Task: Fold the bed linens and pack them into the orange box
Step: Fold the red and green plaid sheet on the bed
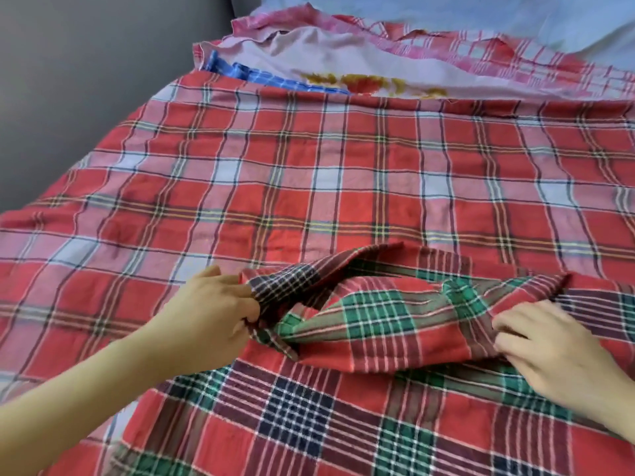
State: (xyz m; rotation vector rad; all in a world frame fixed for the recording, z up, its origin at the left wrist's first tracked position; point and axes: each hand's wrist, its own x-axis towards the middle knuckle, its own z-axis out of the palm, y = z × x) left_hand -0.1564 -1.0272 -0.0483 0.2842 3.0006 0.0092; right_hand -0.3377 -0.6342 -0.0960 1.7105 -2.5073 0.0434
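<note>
- A sheet [309,173] lies spread flat across most of the view.
- A smaller cloth [343,407] lies on the sheet, nearest the viewer.
- The cloth's far edge is bunched and lifted off the sheet.
- The left hand [213,304] grips that edge at its left end, and the right hand [549,345] grips it at its right end.
- A pile [343,63] of linens lies behind the sheet.
- A wall [86,80] stands left of the sheet.

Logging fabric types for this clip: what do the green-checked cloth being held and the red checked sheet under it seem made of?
Green-checked cloth: soft woven fabric, probably cotton, matte; it bunches into limp folds between the left hand and right hand. Red checked sheet: thin woven fabric, likely cotton too, matte, finely wrinkled. Exact fibre cannot be told.
</note>
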